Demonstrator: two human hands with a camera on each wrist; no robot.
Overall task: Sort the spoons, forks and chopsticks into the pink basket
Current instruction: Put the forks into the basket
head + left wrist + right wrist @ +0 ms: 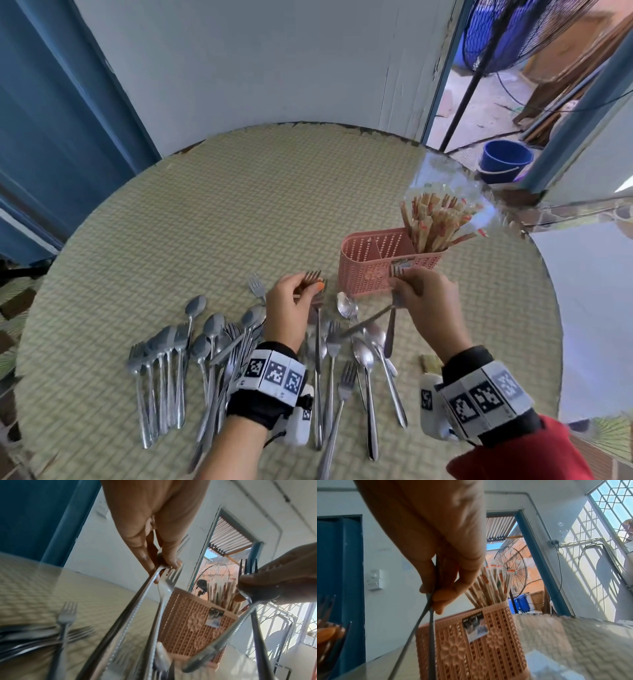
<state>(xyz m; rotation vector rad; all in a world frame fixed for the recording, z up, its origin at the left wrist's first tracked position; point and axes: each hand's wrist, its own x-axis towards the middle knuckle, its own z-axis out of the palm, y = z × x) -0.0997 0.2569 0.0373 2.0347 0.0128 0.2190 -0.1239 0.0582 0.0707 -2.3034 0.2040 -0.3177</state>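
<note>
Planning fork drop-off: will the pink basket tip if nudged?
Probably somewhat tippy: the pink basket is tall and narrow, and the chopsticks fill only its right end, leaning outward. Its perforated plastic looks light, so it may slide on the table when bumped.

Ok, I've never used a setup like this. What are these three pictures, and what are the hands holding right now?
There is no machine here: a person works with bare hands, wearing cameras. The big picture comes from the head, looking down on a round table. The other two look along each wrist toward the fingers. The left hand holds a few forks by the neck, tines up. The right hand also holds forks, just in front of the pink basket. Wrapped chopsticks already stand in the basket's right compartment; the left ones look empty. Loose spoons and forks still lie on the table near the person.
</note>
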